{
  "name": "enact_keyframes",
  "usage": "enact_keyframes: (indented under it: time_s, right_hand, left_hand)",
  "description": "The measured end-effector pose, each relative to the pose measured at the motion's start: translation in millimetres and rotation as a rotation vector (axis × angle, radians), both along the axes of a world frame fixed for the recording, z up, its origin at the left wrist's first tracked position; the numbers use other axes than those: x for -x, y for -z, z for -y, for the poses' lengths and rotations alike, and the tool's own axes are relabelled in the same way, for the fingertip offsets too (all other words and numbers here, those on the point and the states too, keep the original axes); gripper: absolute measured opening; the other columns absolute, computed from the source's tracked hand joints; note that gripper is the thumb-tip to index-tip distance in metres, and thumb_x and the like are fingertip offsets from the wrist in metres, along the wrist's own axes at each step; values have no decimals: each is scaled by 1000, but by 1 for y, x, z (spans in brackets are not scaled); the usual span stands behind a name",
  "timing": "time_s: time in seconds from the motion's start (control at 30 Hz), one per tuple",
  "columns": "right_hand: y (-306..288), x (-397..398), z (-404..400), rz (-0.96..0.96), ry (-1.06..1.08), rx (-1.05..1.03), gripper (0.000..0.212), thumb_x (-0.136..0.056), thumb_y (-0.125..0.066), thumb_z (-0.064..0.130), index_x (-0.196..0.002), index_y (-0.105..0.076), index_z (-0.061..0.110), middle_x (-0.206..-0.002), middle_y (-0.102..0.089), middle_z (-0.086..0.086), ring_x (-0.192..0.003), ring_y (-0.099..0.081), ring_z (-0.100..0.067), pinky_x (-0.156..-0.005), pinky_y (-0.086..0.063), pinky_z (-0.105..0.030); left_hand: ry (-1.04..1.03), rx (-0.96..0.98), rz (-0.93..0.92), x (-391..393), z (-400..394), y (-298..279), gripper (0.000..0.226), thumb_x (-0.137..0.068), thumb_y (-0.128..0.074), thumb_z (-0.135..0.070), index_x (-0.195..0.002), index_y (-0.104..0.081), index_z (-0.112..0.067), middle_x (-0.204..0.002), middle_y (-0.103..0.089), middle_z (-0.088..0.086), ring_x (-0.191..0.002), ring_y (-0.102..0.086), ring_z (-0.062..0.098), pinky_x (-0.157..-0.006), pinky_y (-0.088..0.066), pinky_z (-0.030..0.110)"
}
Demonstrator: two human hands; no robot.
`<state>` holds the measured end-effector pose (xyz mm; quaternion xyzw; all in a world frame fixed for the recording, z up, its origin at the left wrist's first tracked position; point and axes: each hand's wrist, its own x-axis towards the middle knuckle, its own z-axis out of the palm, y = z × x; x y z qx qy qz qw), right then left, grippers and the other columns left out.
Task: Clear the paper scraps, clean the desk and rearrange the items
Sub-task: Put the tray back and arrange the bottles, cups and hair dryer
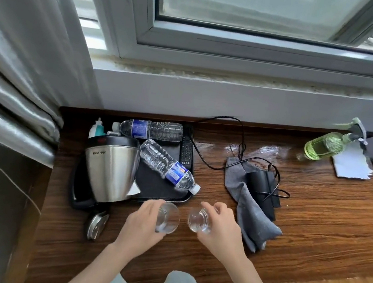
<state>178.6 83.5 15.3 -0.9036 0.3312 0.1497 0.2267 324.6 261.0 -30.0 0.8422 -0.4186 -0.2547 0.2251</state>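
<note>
Nearest, the left hand holds one clear drinking glass around its side, and the right hand holds a second glass the same way, both just above the wooden bench at the black tray's front edge. Glass is stiff, smooth and breakable, so a grip round the wall suits it. Beyond, the steel kettle stands on the tray beside two lying water bottles; these look light and crushable. A soft grey cloth lies to the right. Farthest, a torn paper scrap lies under the green spray bottle.
</note>
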Motion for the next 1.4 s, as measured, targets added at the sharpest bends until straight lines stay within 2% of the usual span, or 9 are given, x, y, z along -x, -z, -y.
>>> enact_keyframes:
  time_s: [0.17, 0.33, 0.43, 0.57, 0.77, 0.93, 1.03, 1.2, 1.4]
  right_hand:
    - [17, 17, -20, -84, -99, -26, 66, -83, -64, 31, -142, -35, 36, -137, -35, 4, -123, -37, -18, -85, -48, -27]
    - [36, 21, -38, -41, -198, -11, 64, -73, -73, 33, -131, -44, 36, -124, -47, 2, -109, -52, -19, -66, -51, -21]
    - [39, 18, -35, -7, -261, 4, 76, -76, -73, 49, -141, -37, 34, -135, -44, 0, -119, -47, -20, -85, -49, -26]
    - [27, 12, -23, 60, -202, -56, 84, -76, -49, 77, -147, -33, 35, -148, -37, 3, -135, -33, -16, -107, -36, -31]
    - [16, -18, 11, 186, -10, -33, 75, -85, -51, 68, -147, -36, 29, -144, -41, 4, -134, -35, -13, -104, -39, -30]
    - [17, -66, 34, 218, 87, -102, 67, -88, -54, 60, -145, -38, 27, -139, -45, 4, -128, -42, -14, -98, -45, -33]
    - [20, -98, 44, 197, 61, -133, 67, -90, -54, 58, -145, -37, 26, -139, -47, 3, -128, -45, -16, -97, -46, -36]
    - [24, -129, 48, 30, -123, -107, 87, -80, -64, 64, -150, -28, 26, -139, -44, 0, -126, -45, -21, -94, -46, -38]
    - [40, -131, 34, -53, -216, -12, 85, -82, -67, 54, -150, -25, 23, -143, -38, -6, -125, -41, -26, -93, -46, -36]
  left_hand:
    - [-37, -103, -128, 28, -26, 11, 79, -78, -69, -48, -142, -29, -26, -140, -41, -9, -124, -50, 10, -95, -46, 26]
    - [-57, -105, -183, 36, -28, 12, 81, -84, -68, -41, -147, -20, -24, -152, -30, -8, -136, -36, 7, -106, -35, 22]
    - [-11, -128, -150, 36, -29, 8, 92, -83, -66, -47, -150, -8, -23, -157, -17, -9, -143, -21, 5, -108, -30, 23]
    - [26, -115, -136, 31, -31, -4, 107, -75, -59, -66, -151, 5, -27, -157, -7, -13, -144, -13, 3, -111, -27, 25]
    - [-32, 5, -78, -1, -10, -27, 86, -79, -39, -68, -151, -10, -30, -157, -16, -11, -136, -10, -8, -109, -24, 24]
    - [-95, 18, -15, -39, 31, -38, 81, -80, -33, -68, -148, -24, -25, -153, -26, -9, -140, -24, 6, -110, -30, 33]
    - [-141, -10, 22, -71, 56, -42, 73, -83, -37, -65, -144, -33, -25, -149, -34, -9, -137, -30, 9, -105, -37, 39]
    - [-174, -35, 102, -138, 94, -45, 55, -93, -51, -42, -141, -41, -17, -142, -45, 2, -133, -40, 20, -106, -37, 41]
    - [-107, -341, 249, -216, 124, -34, 58, -86, -61, -42, -135, -48, -14, -129, -54, 15, -119, -48, 35, -95, -42, 42]
